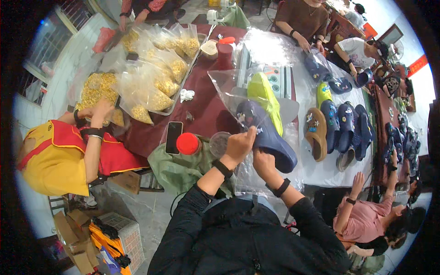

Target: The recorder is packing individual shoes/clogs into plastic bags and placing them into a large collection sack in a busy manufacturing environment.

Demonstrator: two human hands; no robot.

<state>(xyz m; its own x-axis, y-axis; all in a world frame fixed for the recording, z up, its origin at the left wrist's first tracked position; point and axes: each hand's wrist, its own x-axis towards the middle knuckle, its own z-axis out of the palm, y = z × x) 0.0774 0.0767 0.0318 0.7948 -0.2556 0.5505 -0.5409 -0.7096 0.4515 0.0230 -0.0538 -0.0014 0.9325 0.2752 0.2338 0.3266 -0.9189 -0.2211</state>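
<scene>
In front of me a navy clog (275, 149) with charms on its toe lies partly inside a clear plastic bag (224, 85). A lime-green piece (265, 91) sits beyond it, under the film; its kind is hard to make out. My left hand (240, 145) is closed at the clog's left side, pinching the bag's edge. Close by, my right hand (266, 166) is also closed, at the heel end of the clog and on the bag's near edge. Both wrists wear black bands.
Decorated clogs (316, 130) stand in a row at right. At left lie a phone (173, 137), a red-lidded jar (188, 143) and a tray of bags filled with yellow bits (158, 89), where a person in yellow and red works. Other people handle clogs on the right.
</scene>
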